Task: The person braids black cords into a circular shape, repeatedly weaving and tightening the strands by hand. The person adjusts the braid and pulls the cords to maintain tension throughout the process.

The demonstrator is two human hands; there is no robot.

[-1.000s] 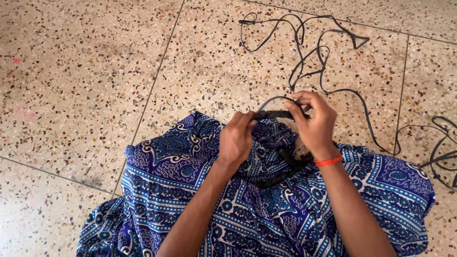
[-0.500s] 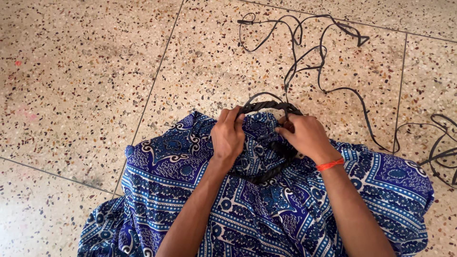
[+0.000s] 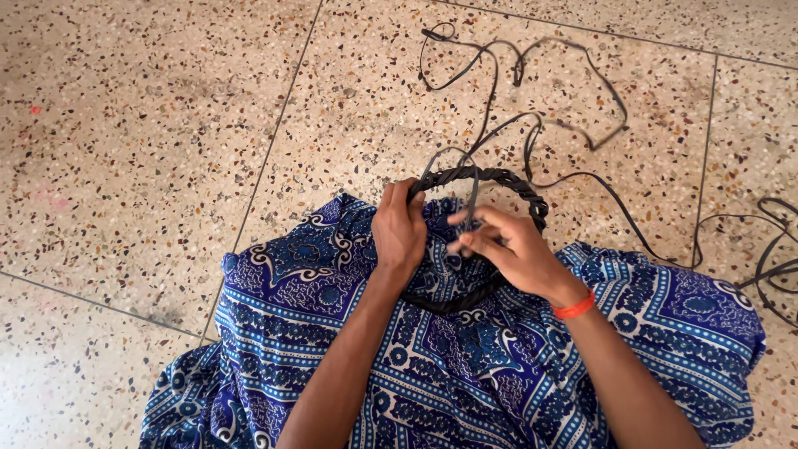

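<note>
Gripping the braided black ring (image 3: 507, 179), left hand (image 3: 399, 233) clasps it; right hand (image 3: 511, 249) fingers pinch a strand (image 3: 472, 199).

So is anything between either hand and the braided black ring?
Nothing visible. The left hand already grips the braided black ring at its left side, over the blue patterned cloth. The right hand pinches a loose black strand inside the ring; more loose strand lies on the terrazzo floor beyond.

A black braided ring (image 3: 507, 181) stands tilted over the blue patterned cloth (image 3: 665, 324), its lower arc lying on the fabric. From the ring's top, a thin black cord (image 3: 582, 179) trails in loose loops beyond the cloth.
</note>
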